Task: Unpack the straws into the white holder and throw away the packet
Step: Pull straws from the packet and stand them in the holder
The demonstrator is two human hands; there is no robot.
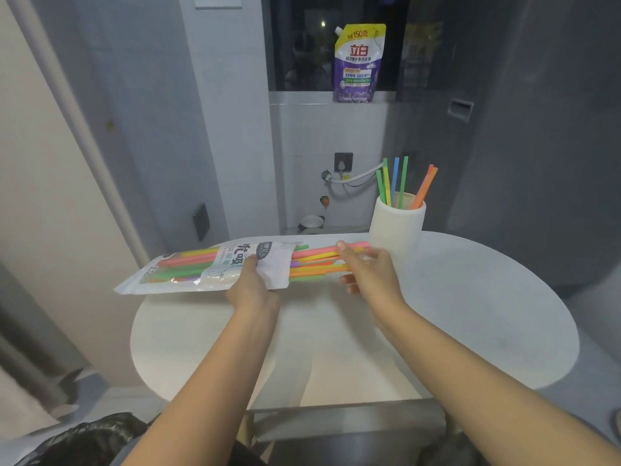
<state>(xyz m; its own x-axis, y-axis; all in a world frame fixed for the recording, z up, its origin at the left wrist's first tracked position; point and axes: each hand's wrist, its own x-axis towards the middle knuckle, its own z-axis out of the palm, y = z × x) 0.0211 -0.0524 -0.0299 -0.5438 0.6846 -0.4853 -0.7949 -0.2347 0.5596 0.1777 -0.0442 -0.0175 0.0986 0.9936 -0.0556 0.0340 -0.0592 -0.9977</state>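
A round white table (353, 331) fills the near and middle ground, and both bare forearms reach over it from the near edge, converging toward its far side. A clear plastic straw packet with printed white label (205, 269) is held level above the table's far left edge, its sealed end hanging past the rim to the left and its open mouth facing right. The left hand (252, 284) grips the packet near the mouth, thumb on top and fingers under it, wrist straight. To the right, at the far side of the table, stands a white cylindrical holder (396, 227) with several green, yellow, blue and orange straws (395, 183) leaning upright inside it. A bundle of pink, yellow, orange, purple and green straws (316, 262) sticks partway out of the packet's mouth, pointing right toward the holder. The right hand (368, 267) is closed around the free ends of this bundle, thumb across the top, fingers curled beneath, just in front of the holder's base.
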